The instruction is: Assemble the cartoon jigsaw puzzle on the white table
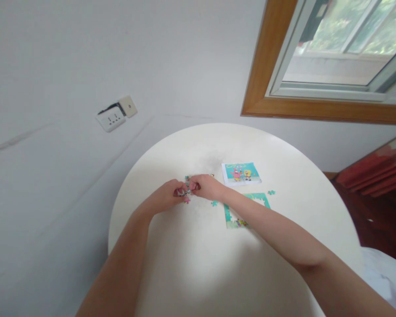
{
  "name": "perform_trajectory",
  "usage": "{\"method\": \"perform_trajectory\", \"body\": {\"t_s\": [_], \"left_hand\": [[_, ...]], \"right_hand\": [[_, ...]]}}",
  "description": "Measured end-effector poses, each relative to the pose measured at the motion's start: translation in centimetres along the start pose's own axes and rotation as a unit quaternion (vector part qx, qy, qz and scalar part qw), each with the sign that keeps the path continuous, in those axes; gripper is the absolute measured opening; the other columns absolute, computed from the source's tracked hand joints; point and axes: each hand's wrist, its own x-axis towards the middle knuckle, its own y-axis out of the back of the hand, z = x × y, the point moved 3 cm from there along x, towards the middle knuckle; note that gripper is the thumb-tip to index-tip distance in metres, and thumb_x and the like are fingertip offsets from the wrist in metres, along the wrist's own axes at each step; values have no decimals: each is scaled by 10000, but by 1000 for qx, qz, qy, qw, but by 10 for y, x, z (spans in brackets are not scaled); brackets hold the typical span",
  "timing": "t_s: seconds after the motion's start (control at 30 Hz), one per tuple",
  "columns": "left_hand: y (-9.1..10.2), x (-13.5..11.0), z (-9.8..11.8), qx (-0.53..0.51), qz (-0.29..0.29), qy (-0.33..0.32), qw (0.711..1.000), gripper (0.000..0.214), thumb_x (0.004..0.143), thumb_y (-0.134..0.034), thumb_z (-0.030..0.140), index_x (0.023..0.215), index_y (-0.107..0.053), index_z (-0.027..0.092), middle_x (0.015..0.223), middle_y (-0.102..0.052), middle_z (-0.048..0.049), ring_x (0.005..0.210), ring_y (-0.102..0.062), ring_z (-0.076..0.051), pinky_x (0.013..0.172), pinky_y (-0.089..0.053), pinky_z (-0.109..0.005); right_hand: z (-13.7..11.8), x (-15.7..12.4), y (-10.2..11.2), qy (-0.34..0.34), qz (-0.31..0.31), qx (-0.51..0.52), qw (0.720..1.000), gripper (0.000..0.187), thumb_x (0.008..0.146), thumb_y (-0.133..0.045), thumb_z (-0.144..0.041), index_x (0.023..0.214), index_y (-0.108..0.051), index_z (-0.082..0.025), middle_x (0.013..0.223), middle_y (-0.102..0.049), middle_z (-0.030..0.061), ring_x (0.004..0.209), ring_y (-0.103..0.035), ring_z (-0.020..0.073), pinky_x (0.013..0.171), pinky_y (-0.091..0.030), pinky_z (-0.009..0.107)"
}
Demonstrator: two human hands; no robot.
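My left hand [169,193] and my right hand [205,186] meet over a small cluster of jigsaw puzzle pieces [186,192] on the white table. Both have their fingers pinched on pieces there; the exact pieces are partly hidden by the fingertips. A pink piece [187,200] lies just below the fingers. Right of them is a loose teal piece [214,203]. Under my right forearm sits a partly assembled puzzle border [229,223], teal with a pale middle, partly covered by the arm. Beyond it lies a cartoon reference picture [240,173].
The round white table [191,273] stands close to a wall with a power socket [111,119]. Another teal piece [271,192] lies right of the border. A wood-framed window [323,108] is at the upper right, with red fabric [379,167] below it.
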Motion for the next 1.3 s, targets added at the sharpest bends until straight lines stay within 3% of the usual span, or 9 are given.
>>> {"method": "perform_trajectory", "body": {"t_s": [0.17, 0.4, 0.6, 0.73, 0.83, 0.93, 1.07, 1.2, 1.3], "left_hand": [[2, 0, 6, -10, -4, 2, 1000, 276, 729, -671, 457, 786, -695, 189, 698, -604, -6, 667, -555, -177, 605, -401, -258], [0, 1, 10, -78, 65, 21, 995, 420, 696, -674, 529, 945, -689, 191, 995, -640, -67, 779, -603, -187, 669, -511, -273], [-8, 5, 47, -121, 91, 6, 988, 381, 849, -478, 508, 919, -620, 161, 897, -601, -57, 679, -570, -152, 554, -475, -247], [-18, 15, 75, -118, 95, -24, 988, 313, 871, -453, 444, 842, -611, 175, 799, -600, -24, 739, -556, -161, 673, -462, -268], [-23, 25, 99, -121, 77, -50, 988, 332, 878, -450, 442, 766, -612, 175, 744, -585, -10, 716, -529, -153, 679, -432, -265], [-29, 35, 124, -124, 29, -89, 988, 344, 874, -479, 450, 722, -617, 174, 700, -552, 4, 665, -486, -138, 616, -389, -248], [-43, 51, 149, -137, -24, -126, 982, 343, 856, -528, 437, 655, -600, 169, 627, -502, 22, 612, -452, -123, 578, -355, -239], [-60, 62, 155, -145, -28, -123, 981, 340, 861, -527, 452, 701, -631, 170, 639, -527, 22, 605, -464, -122, 576, -355, -236], [-68, 64, 152, -147, -24, -117, 982, 371, 872, -510, 475, 704, -632, 167, 662, -543, 13, 615, -475, -126, 572, -354, -236]], "right_hand": [[2, -2, 2, 9, 1, 51, 999, 313, 747, -592, -25, 1009, -684, -170, 795, -681, -15, 687, -582, 95, 646, -418, 193], [16, -12, 22, -29, 27, 171, 984, 294, 738, -610, -66, 984, -750, -146, 789, -691, 6, 715, -597, 106, 680, -443, 213], [19, -37, 37, -55, 35, 289, 955, 162, 756, -658, -190, 900, -717, -144, 709, -672, -10, 652, -582, 102, 629, -438, 217], [18, -67, 51, -58, 64, 306, 948, 154, 771, -676, -270, 869, -674, -150, 724, -676, -4, 660, -592, 103, 635, -442, 223], [18, -95, 65, -71, 52, 337, 937, 145, 778, -666, -266, 873, -645, -158, 756, -693, 10, 686, -616, 115, 634, -447, 231], [21, -123, 84, -67, 52, 303, 949, 162, 798, -661, -303, 876, -649, -161, 753, -682, 12, 696, -613, 123, 653, -450, 249], [30, -154, 102, -31, 103, 183, 977, 195, 790, -708, -349, 893, -698, -184, 811, -683, 21, 759, -602, 140, 711, -436, 272], [45, -171, 100, -32, 165, 172, 971, 202, 778, -729, -370, 866, -718, -189, 836, -691, 38, 795, -616, 165, 759, -452, 301], [50, -175, 94, -10, 185, 160, 970, 263, 784, -728, -403, 956, -728, -205, 847, -691, 47, 825, -621, 181, 800, -465, 323]]}}
